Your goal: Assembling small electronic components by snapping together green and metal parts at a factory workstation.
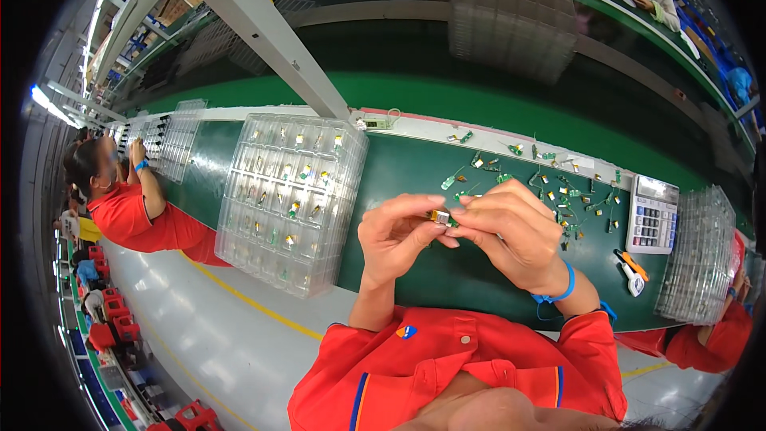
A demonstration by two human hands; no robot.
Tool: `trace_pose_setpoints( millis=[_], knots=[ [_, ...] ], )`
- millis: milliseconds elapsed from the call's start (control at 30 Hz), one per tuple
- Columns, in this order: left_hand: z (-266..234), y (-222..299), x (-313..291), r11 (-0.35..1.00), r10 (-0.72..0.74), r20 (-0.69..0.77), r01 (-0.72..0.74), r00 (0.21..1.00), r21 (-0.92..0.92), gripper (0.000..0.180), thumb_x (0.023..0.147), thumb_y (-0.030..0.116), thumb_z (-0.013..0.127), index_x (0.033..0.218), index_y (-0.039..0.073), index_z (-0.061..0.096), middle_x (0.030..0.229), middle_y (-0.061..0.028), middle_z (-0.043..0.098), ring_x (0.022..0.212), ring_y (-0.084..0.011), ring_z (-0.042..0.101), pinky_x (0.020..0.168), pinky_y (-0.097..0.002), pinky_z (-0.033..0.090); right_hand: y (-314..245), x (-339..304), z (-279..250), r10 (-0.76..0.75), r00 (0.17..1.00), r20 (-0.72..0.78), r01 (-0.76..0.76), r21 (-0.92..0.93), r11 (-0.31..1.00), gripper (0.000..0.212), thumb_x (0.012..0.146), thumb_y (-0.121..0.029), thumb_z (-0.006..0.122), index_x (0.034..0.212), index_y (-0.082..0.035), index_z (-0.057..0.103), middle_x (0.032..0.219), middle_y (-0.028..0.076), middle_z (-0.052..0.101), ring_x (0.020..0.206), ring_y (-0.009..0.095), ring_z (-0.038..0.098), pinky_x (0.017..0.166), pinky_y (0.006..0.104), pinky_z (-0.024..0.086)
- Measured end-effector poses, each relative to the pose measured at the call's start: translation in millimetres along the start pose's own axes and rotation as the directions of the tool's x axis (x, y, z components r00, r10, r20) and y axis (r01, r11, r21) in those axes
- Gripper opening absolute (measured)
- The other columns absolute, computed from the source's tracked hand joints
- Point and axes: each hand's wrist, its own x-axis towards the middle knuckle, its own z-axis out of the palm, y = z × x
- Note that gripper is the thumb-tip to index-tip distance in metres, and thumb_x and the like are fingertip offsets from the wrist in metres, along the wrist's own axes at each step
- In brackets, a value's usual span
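Note:
Between the fingertips of both hands is a small battery, silver with a yellow end, with a bit of green circuit board beside it. My left hand pinches it from the left, thumb below and index finger above. From the other side my right hand, with a blue band at the wrist, pinches the green part; its fingertips partly hide it. Beyond and right of my hands, several loose small circuit boards with wires and yellow-ended batteries lie scattered on the green table.
On the left stands a stack of clear trays with small parts in its pockets. A calculator, an orange-handled tool and another tray stack are at the right. A metal post rises behind; co-workers sit on either side.

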Motion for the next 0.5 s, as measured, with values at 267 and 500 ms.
trace_pose_setpoints(
  millis=[267, 500],
  knots=[
    [-8, 5, 1, 0.982, 0.059, 0.034, -0.064, 0.998, 0.175, 0.015, 0.079, -0.012, 0.065, 0.093, -0.007, 0.062, 0.086, -0.0204, 0.066, 0.075, -0.0244, 0.069, 0.062, -0.0289, 0.059, 3, -1, 3, 0.028, 0.999, 0.016, -0.029, 0.046, 0.999, 0.024, 0.066, -0.002, 0.079, 0.087, -0.002, 0.067, 0.080, 0.009, 0.067, 0.074, 0.023, 0.065, 0.062, 0.0289, 0.049],
    [-16, 7, 7, 0.983, 0.029, 0.138, -0.053, 0.990, 0.173, 0.016, 0.079, -0.013, 0.064, 0.093, -0.008, 0.062, 0.085, -0.0209, 0.066, 0.075, -0.0256, 0.069, 0.063, -0.0305, 0.060, 5, 0, 4, 0.031, 0.998, 0.055, -0.034, 0.060, 0.998, 0.023, 0.066, -0.001, 0.078, 0.086, -0.002, 0.067, 0.081, 0.008, 0.068, 0.075, 0.023, 0.065, 0.063, 0.0298, 0.050]
  ],
)
